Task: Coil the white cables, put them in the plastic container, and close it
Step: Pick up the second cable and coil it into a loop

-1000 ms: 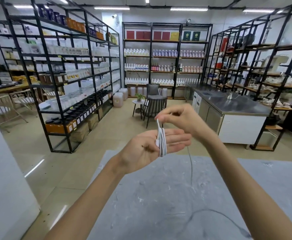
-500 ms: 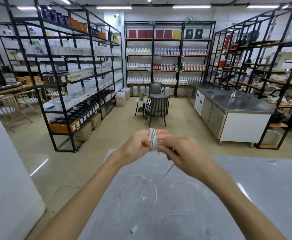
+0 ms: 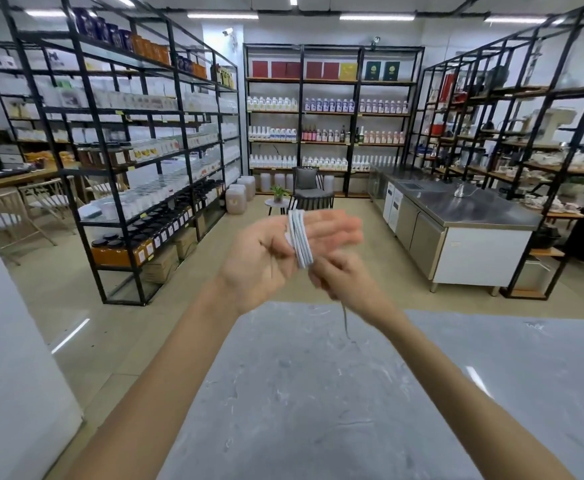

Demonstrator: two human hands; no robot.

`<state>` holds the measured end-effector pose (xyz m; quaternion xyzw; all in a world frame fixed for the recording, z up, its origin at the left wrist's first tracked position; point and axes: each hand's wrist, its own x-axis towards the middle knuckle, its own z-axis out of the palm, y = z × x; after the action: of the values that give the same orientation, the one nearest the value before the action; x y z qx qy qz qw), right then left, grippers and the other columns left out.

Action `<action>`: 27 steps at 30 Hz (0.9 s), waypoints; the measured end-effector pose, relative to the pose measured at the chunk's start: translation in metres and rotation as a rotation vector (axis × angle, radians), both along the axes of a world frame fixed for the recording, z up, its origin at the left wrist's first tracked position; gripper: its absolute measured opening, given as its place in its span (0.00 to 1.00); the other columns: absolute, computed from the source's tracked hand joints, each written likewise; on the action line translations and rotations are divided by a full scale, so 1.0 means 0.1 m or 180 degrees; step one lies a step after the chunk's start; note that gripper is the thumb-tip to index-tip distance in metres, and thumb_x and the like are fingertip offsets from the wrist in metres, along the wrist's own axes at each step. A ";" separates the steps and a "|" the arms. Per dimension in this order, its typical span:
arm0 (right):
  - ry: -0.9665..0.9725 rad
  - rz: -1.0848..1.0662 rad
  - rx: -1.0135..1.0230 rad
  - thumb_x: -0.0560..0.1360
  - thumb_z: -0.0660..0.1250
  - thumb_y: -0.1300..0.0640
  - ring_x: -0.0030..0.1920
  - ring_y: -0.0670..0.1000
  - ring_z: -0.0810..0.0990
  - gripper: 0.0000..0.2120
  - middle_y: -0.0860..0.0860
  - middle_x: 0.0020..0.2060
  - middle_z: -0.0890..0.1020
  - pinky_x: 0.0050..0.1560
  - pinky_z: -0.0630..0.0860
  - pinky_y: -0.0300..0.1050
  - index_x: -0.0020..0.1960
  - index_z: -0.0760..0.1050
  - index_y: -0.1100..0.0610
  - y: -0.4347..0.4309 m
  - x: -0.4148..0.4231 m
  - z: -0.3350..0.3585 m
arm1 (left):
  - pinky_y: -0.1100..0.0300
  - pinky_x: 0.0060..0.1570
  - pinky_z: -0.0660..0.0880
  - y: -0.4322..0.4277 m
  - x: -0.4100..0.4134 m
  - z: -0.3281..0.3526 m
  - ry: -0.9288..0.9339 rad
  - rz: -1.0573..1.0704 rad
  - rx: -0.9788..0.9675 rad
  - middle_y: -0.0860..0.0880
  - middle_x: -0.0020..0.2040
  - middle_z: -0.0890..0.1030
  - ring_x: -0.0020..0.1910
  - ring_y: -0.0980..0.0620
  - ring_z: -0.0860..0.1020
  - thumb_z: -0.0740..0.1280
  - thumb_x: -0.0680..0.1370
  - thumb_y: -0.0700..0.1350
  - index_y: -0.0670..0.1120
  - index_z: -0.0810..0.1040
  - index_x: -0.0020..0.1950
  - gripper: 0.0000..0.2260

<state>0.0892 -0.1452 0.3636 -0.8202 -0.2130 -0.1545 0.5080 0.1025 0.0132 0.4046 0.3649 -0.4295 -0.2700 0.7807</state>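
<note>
Head cam: left hand (image 3: 266,258) is up mid-frame, palm up, fingers flat and straight, with the white cable (image 3: 299,239) wound in a bunch of loops round them. Right hand (image 3: 344,280) sits at its 5 o'clock, a bit blurry, fingers curled and pinching the cable where it leaves the coil. The loose tail dangles toward 6 o'clock over the grey table (image 3: 318,410). Steel counter (image 3: 474,209) at 3 o'clock, black shelving (image 3: 127,133) around 9 to 10.
</note>
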 end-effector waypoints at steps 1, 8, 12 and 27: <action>0.0109 -0.0007 -0.0084 0.82 0.59 0.60 0.24 0.41 0.67 0.16 0.45 0.25 0.73 0.26 0.64 0.31 0.40 0.78 0.48 0.06 -0.08 -0.08 | 0.46 0.69 0.69 0.01 0.08 0.03 0.0157 0.0304 -0.0059 0.28 0.66 0.73 0.67 0.32 0.72 0.48 0.68 0.29 0.26 0.65 0.68 0.28; -0.0565 -0.0364 -0.2286 0.79 0.64 0.50 0.34 0.41 0.78 0.07 0.42 0.31 0.81 0.40 0.77 0.41 0.52 0.79 0.50 -0.06 -0.55 0.23 | 0.55 0.60 0.76 -0.05 0.18 -0.35 -0.0608 0.1387 0.1205 0.37 0.59 0.79 0.59 0.45 0.80 0.52 0.66 0.31 0.29 0.72 0.61 0.25; -0.1318 -0.0337 -0.2291 0.72 0.74 0.55 0.38 0.43 0.82 0.02 0.44 0.37 0.85 0.44 0.80 0.43 0.44 0.84 0.52 -0.41 -0.44 0.77 | 0.53 0.64 0.73 -0.21 -0.15 -0.56 -0.0388 0.0475 0.0921 0.34 0.60 0.79 0.63 0.39 0.78 0.52 0.64 0.30 0.32 0.74 0.62 0.27; -0.1558 -0.0361 -0.0260 0.73 0.69 0.70 0.37 0.36 0.78 0.10 0.40 0.36 0.80 0.41 0.70 0.27 0.39 0.82 0.57 -0.39 -0.10 0.31 | 0.46 0.70 0.68 -0.18 -0.13 -0.26 0.0056 -0.0114 0.1132 0.25 0.64 0.73 0.65 0.29 0.73 0.55 0.63 0.33 0.26 0.69 0.65 0.30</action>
<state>0.0795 -0.1847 0.3943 -0.7888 -0.2894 -0.3680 0.3982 0.0899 -0.0052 0.3788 0.4872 -0.3745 -0.3587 0.7026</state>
